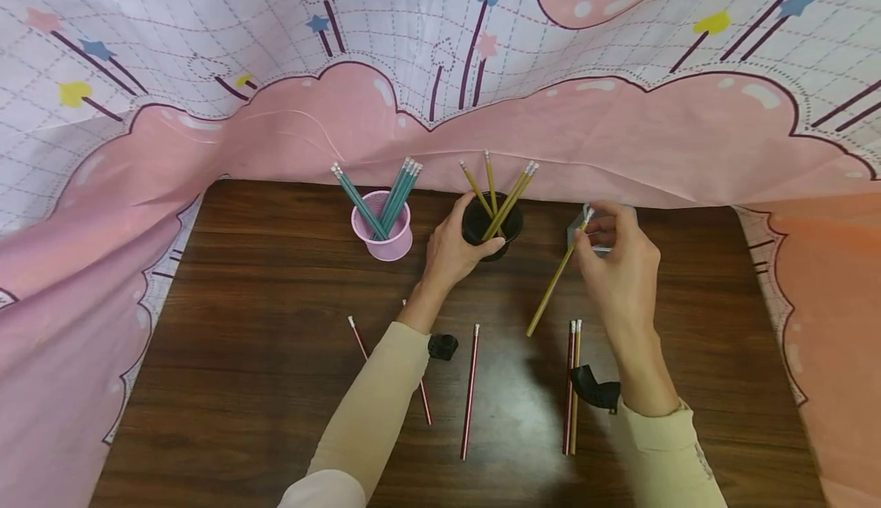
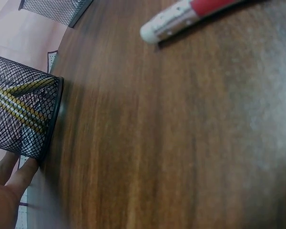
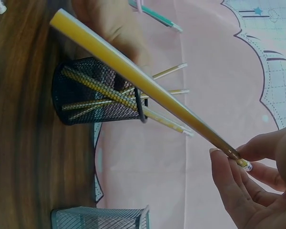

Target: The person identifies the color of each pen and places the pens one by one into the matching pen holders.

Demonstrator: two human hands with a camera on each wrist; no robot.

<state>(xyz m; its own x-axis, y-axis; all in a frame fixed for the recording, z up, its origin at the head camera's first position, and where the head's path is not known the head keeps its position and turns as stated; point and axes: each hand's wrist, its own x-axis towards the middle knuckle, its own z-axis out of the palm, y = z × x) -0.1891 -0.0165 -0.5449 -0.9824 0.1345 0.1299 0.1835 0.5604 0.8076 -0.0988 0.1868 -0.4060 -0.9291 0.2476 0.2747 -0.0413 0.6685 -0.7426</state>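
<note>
Two hands are held apart: by the right hand (image 1: 622, 255), a slim yellow pencil (image 3: 143, 85) is pinched near its white-tipped end; by the left hand (image 1: 450, 249), a round black wire-mesh cup (image 3: 99, 88) is gripped. The pencil's free end, slanting between the hands, could be knocked against the cup's rim should the one-ended pinch slip.

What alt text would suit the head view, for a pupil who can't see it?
A person's right-hand grip pinches a yellow pencil near one end while the left-hand grip holds a black cup of yellow pencils. Left of it stands a pink cup of teal pencils; red pencils and another yellow one lie on the brown table.
</note>
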